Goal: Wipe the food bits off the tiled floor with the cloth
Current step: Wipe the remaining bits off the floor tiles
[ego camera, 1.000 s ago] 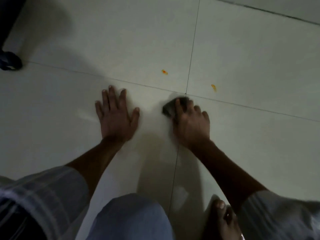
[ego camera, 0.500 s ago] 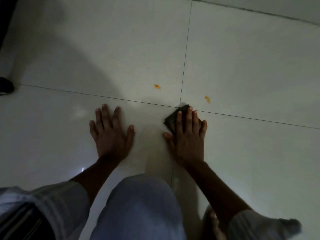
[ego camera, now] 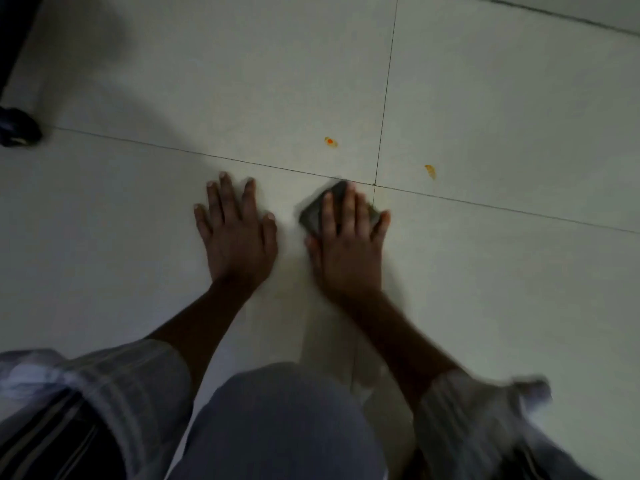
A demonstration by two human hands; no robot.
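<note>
The cloth (ego camera: 320, 211) is small, dark grey and folded, blurred at its edges, lying on the pale tiled floor (ego camera: 502, 271) just short of the grout crossing. The right hand (ego camera: 348, 244) presses it flat with straight fingers; the left hand (ego camera: 239, 233) rests spread on the floor. Two orange food bits (ego camera: 330, 142) lie beyond. No writing is legible

**Legible text: none**

I find no readable lettering, label, brand, number or sign anywhere in my head view. The tiled floor (ego camera: 485, 98) bears only plain grout lines; the cloth (ego camera: 317, 211) shows no print, and blur hides any finer marks.
</note>
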